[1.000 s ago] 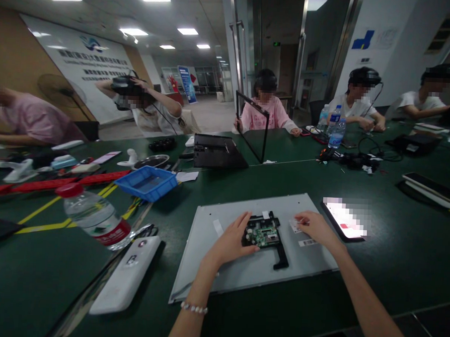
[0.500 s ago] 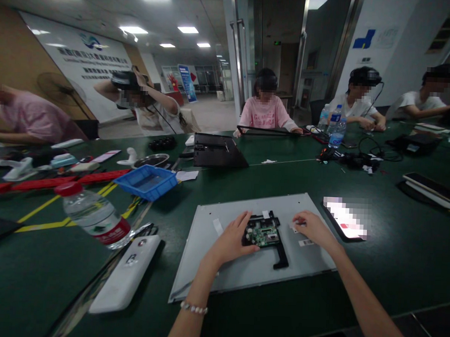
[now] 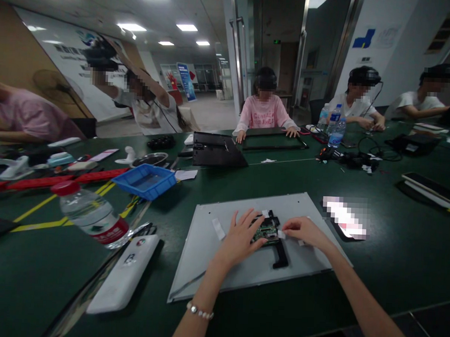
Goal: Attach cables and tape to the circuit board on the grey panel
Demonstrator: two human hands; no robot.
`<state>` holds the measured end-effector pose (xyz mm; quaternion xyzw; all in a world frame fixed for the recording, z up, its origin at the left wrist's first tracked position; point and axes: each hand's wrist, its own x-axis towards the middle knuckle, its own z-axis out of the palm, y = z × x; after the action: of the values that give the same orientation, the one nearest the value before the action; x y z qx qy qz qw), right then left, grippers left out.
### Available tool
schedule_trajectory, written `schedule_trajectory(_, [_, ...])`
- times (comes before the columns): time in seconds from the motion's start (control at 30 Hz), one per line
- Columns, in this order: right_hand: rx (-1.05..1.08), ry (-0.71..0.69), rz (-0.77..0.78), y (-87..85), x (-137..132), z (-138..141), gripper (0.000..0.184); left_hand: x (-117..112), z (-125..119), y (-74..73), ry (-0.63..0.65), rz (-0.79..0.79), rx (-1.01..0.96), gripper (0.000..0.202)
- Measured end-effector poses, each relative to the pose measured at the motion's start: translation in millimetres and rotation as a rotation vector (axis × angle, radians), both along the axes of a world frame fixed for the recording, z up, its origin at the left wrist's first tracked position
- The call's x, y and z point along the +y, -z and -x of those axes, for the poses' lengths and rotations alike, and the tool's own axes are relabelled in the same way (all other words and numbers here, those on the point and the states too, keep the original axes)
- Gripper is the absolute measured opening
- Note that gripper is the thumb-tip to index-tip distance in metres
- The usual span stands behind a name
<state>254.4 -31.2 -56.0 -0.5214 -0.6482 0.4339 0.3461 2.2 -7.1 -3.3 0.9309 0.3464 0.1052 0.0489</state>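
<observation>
In front of me a flat grey-white panel [image 3: 207, 237] lies on the table, tilted slightly in my view. On its middle sits a green circuit board [image 3: 265, 235] in a black bracket [image 3: 281, 255]. My left hand [image 3: 242, 239] spreads its fingers over the left side of the board and covers part of it; whether it presses down I cannot tell. From the right, my right hand [image 3: 306, 230] pinches a small white strip [image 3: 281, 234] at the board's right edge. A white strip [image 3: 218, 229] is stuck on the panel left of my left hand.
Left of the panel are a white power bank [image 3: 125, 273], a red-capped water bottle [image 3: 92, 217] and a blue tray [image 3: 146, 181]. A lit phone [image 3: 344, 218] lies to the right. Across the table a person rests both hands by a black frame [image 3: 274, 141].
My right hand has moved left to the board's edge with the white strip. My left hand has shifted right over the board. The person opposite has laid the black frame down.
</observation>
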Motion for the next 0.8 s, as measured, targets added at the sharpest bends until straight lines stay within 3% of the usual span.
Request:
schedule_trajectory(0.3, [-0.026,0.041,-0.072,1.3,0.3,8.1,0.016,-18.5,-31.3,6.7,0.154,-0.077,0.029,0.042])
schedule_trajectory(0.47, [-0.055,0.045,-0.089,1.5,0.3,10.8,0.016,-17.7,-33.9,11.7,0.163,-0.099,0.016,0.03])
schedule_trajectory(0.8, [-0.18,0.095,-0.194,-3.8,-4.5,13.9,0.021,-20.5,-34.1,9.8,0.156,-0.077,0.0,0.03])
